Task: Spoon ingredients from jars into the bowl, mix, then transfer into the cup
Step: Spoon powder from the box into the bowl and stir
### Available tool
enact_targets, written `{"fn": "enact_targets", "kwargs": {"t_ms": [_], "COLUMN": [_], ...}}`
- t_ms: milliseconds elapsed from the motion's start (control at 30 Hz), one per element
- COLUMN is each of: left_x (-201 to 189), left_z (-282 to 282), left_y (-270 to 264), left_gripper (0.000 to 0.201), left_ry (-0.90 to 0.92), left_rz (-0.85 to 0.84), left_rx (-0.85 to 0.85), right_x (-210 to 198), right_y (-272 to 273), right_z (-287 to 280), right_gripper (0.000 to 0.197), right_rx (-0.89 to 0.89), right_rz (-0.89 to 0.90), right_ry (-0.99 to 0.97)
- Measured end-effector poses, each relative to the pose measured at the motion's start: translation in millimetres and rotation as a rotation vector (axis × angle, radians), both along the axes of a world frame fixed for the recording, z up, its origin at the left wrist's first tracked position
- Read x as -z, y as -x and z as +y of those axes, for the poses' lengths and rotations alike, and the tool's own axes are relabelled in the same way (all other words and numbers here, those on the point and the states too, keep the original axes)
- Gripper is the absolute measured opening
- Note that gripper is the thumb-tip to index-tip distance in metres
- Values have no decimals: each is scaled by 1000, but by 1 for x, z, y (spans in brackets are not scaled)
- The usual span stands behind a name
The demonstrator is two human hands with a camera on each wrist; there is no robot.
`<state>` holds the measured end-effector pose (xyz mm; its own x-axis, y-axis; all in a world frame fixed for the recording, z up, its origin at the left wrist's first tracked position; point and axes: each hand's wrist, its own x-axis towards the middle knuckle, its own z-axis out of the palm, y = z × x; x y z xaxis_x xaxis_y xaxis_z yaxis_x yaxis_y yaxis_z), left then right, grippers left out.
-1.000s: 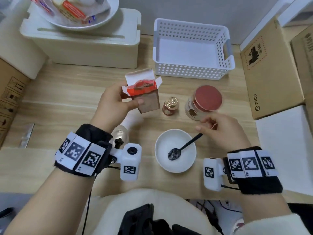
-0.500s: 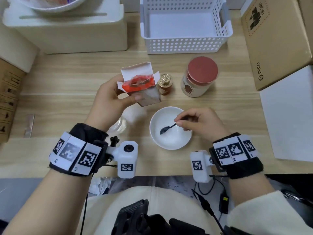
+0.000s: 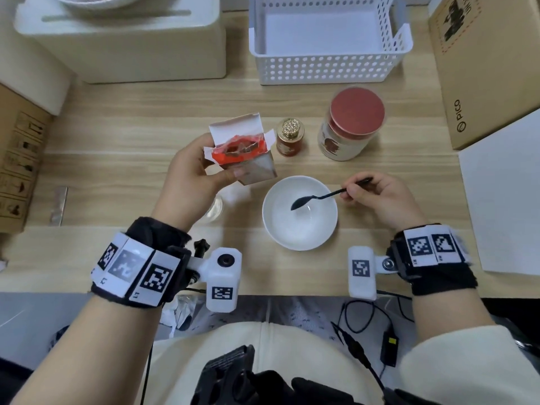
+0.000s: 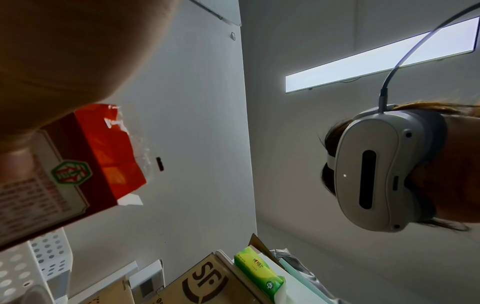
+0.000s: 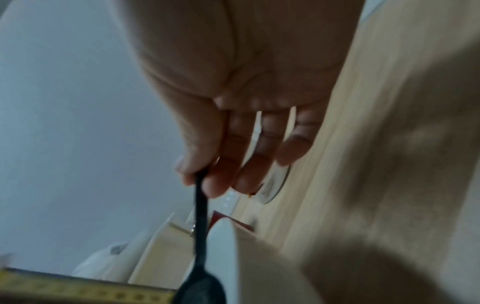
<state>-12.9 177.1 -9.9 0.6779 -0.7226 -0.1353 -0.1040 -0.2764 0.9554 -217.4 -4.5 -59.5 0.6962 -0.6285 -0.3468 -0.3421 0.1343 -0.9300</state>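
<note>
My left hand [image 3: 193,176] grips an opened carton [image 3: 251,168] with a red inner bag [image 3: 239,149], held above the table left of the white bowl [image 3: 301,232]. The carton [image 4: 59,174] fills the left of the left wrist view. My right hand [image 3: 380,197] pinches the handle of a black spoon [image 3: 318,198], whose head hangs over the bowl's middle. In the right wrist view the spoon [image 5: 201,236] points down past the bowl rim [image 5: 223,246]. A small gold-capped jar [image 3: 289,137] and a red-lidded jar [image 3: 350,124] stand behind the bowl. A clear glass cup [image 3: 214,209] is partly hidden under my left hand.
A white perforated basket [image 3: 330,68] stands at the back. A cream box [image 3: 122,45] sits back left, cardboard boxes [image 3: 485,68] at the right and left edges, a white sheet [image 3: 502,200] at the right.
My right hand has drawn back to the right of the bowl with the spoon, its head lifted over the bowl's middle. The carton stays in my left hand. The head camera has tilted down.
</note>
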Motion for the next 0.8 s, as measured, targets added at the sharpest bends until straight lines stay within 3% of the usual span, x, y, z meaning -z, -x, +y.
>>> {"fn": "enact_targets", "kwargs": {"t_ms": [400, 600, 700, 800], "left_x": [-2, -3, -5, -7], "left_z": [1, -1, -2, -4], "left_y": [3, 4, 5, 6], "left_gripper": [48, 42, 41, 35], "left_ry": [6, -15, -14, -18], "left_rz": [-36, -48, -57, -74], "left_rx": [-11, -14, -5, 9], "right_x": [-9, -76, -103, -115], "right_y": [-6, -21, -28, -38], "right_z": [0, 6, 12, 21], "right_gripper": [20, 8, 11, 13], "right_rx": [71, 295, 256, 134], "right_rz": [29, -417, -601, -666], "right_ry": [106, 227, 316, 380]}}
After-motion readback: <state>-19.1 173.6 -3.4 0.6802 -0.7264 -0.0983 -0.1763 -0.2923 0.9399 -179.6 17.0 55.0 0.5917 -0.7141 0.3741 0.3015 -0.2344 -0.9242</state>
